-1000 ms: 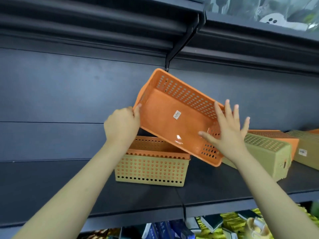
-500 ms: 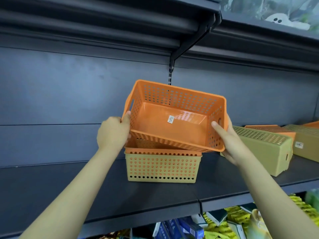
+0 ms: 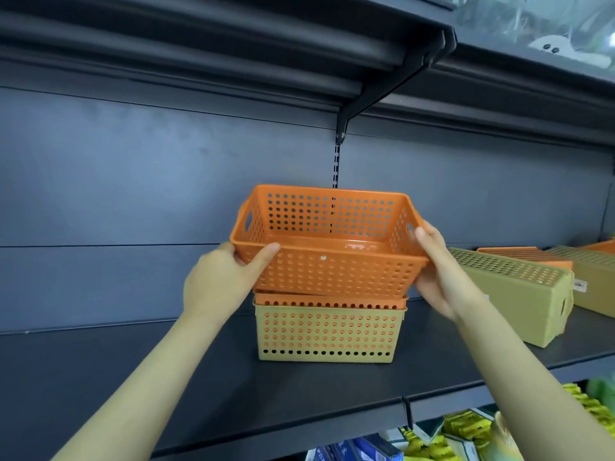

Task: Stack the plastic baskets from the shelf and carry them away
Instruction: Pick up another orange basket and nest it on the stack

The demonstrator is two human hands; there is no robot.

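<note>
I hold an orange perforated basket (image 3: 332, 271) upright and level, just above a stack on the dark shelf (image 3: 133, 377). My left hand (image 3: 219, 284) grips its left front corner, thumb on the front wall. My right hand (image 3: 439, 277) grips its right end, thumb over the rim. Below it stands a tan basket (image 3: 329, 331) with another orange basket (image 3: 329, 299) nested inside; only that one's rim shows. The held basket's bottom sits at the nested rim; whether they touch I cannot tell.
To the right on the shelf lie a tan basket (image 3: 519, 294) on its side, another orange basket (image 3: 522, 252) behind it and a further tan one (image 3: 595, 277). An upper shelf with a bracket (image 3: 386, 94) hangs overhead. Packaged goods (image 3: 449, 434) fill the shelf below.
The orange basket has turned from tilted toward me to level and has come down onto the stack. My right hand moved from its inside wall to its right end.
</note>
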